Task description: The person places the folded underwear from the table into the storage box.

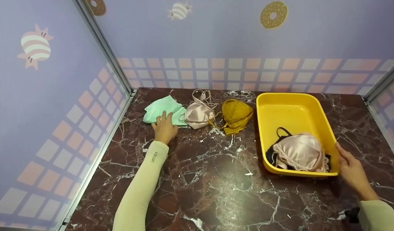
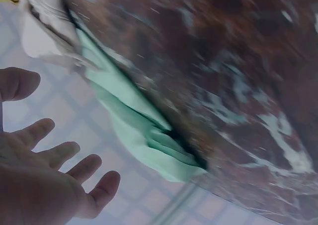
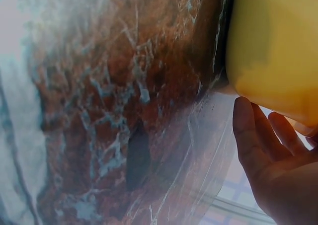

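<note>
My left hand (image 1: 165,127) is over a mint-green folded cloth garment (image 1: 161,107) at the back left of the table. In the left wrist view its fingers are spread, with a gap between them and the garment (image 2: 134,120). Beside the garment lies a champagne satin bra (image 1: 199,114), then a mustard-yellow bra (image 1: 237,114). A yellow plastic tub (image 1: 296,115) stands at the right. My right hand (image 1: 352,170) touches its right outer side near the front corner, fingers fairly straight. Inside the tub, a champagne satin bra with lace trim (image 1: 301,152) lies over a black strapped garment (image 1: 283,136).
Everything rests on a dark red marble-patterned table (image 1: 209,179). Behind it stands a lilac wall panel (image 1: 216,35) with a checked border. Another panel (image 1: 65,96) runs along the left edge, and a third (image 1: 389,96) is at the right.
</note>
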The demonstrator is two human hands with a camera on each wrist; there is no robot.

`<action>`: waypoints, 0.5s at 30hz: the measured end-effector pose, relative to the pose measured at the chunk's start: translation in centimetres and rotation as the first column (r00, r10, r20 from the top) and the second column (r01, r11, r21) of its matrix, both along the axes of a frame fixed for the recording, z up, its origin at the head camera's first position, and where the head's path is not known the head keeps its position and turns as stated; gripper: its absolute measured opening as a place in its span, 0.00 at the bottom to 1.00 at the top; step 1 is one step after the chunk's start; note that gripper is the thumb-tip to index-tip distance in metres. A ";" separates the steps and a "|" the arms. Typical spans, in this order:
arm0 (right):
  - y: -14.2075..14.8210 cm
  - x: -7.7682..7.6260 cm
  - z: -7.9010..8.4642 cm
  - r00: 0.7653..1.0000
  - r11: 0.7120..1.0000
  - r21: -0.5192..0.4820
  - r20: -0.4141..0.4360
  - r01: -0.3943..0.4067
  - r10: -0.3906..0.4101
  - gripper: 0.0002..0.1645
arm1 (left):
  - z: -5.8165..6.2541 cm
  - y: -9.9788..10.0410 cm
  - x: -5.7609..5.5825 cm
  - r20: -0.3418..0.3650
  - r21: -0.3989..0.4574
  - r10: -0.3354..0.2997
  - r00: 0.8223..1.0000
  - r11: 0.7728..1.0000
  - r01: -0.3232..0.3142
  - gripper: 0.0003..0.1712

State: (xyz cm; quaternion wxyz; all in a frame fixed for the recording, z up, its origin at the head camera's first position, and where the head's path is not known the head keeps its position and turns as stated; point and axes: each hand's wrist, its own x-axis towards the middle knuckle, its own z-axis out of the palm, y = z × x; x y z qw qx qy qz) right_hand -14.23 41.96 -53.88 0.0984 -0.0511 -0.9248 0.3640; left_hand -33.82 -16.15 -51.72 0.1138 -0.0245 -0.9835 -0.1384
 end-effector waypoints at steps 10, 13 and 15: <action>-0.3 -0.1 0.0 1.000 1.000 -0.022 -0.023 -0.016 0.016 0.26 | -1.4 -2.9 -0.5 0.129 -0.025 0.077 0.989 0.997 -0.075 0.26; -0.2 0.0 -0.1 1.000 1.000 -0.018 -0.029 -0.012 0.011 0.26 | -1.7 -3.0 -0.5 0.171 -0.032 0.065 0.983 0.998 -0.061 0.26; -0.2 0.0 -0.2 1.000 1.000 -0.008 -0.026 -0.008 0.007 0.26 | -2.0 -3.1 -0.5 0.189 -0.033 0.058 0.980 0.998 -0.053 0.26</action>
